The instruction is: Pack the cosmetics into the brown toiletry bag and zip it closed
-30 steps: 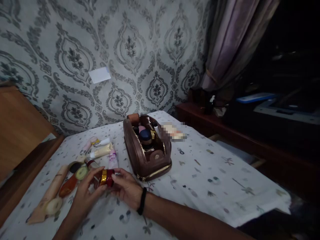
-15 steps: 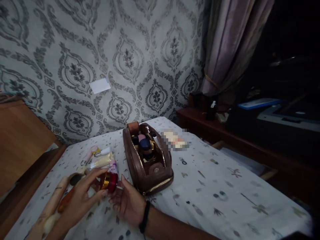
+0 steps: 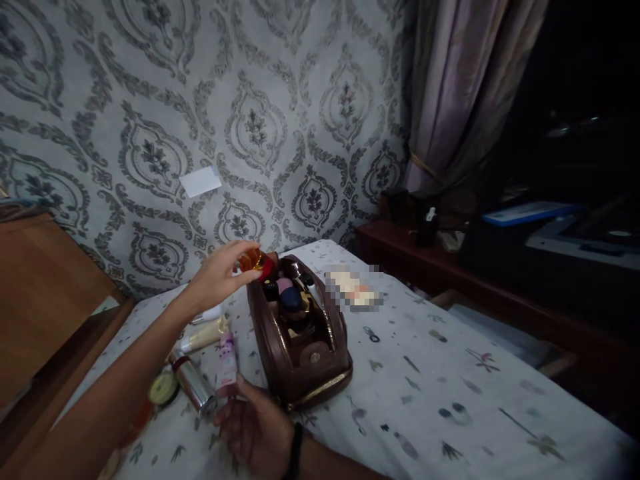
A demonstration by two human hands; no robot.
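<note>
My left hand (image 3: 225, 273) is closed on a small red and gold jar (image 3: 260, 265), raised at the far left rim of an open brown cosmetic bag (image 3: 270, 340). Inside the bag I see several items, among them a dark blue rounded one (image 3: 290, 298) and a pink one. My right hand (image 3: 255, 423), with a black band at the wrist, lies low on the bed, fingers loosely apart with nothing held. Its fingertips are close to a silver cylinder (image 3: 193, 385) and a pink tube (image 3: 227, 360); whether they touch is unclear.
A cream tube (image 3: 205, 335) lies left of the bag, and a round yellowish-green container (image 3: 163, 388) is partly behind my left arm. A blurred flat item (image 3: 353, 287) rests right of the bag on the patterned sheet (image 3: 410, 373). A wooden panel (image 3: 50, 300) stands at left.
My left hand has carried the jar up and away to the bag's far left rim. My right hand has moved slightly down, apart from the jar. The silver cylinder now shows.
</note>
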